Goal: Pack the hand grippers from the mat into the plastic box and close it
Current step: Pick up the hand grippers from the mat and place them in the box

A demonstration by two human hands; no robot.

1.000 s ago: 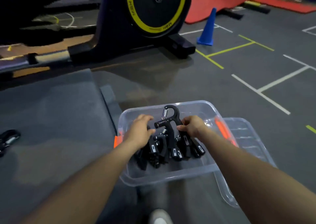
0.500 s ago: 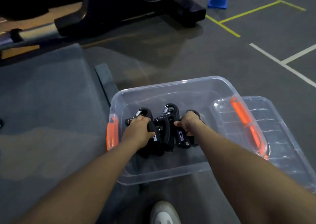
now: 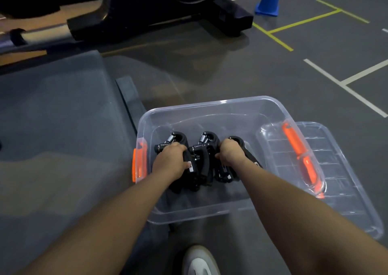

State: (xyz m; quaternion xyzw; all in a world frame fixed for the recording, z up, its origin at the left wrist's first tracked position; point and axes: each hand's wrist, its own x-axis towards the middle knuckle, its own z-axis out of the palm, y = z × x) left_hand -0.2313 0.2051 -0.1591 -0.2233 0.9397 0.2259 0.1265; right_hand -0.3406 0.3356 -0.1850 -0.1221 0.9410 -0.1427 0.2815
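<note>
A clear plastic box (image 3: 212, 106) with orange side latches stands open on the floor in front of me. Several black hand grippers (image 3: 204, 159) with steel springs lie bunched on its bottom. My left hand (image 3: 171, 161) grips the left side of the bunch, fingers curled around the handles. My right hand (image 3: 231, 154) grips the right side of the bunch the same way. The clear lid (image 3: 336, 169) lies flat on the floor, partly under the box's right side. The grey mat (image 3: 52, 117) spreads to the left of the box.
A black exercise machine (image 3: 159, 8) with a yellow-rimmed wheel stands beyond the mat. A blue cone (image 3: 269, 0) sits at the back right among white and yellow floor lines. My white shoe (image 3: 199, 262) shows at the bottom edge, just in front of the box.
Both hands lowered the bunch of hand grippers from above the rim down onto the bottom of the box. The view tilted down, and the gripper on the mat at far left left the view.
</note>
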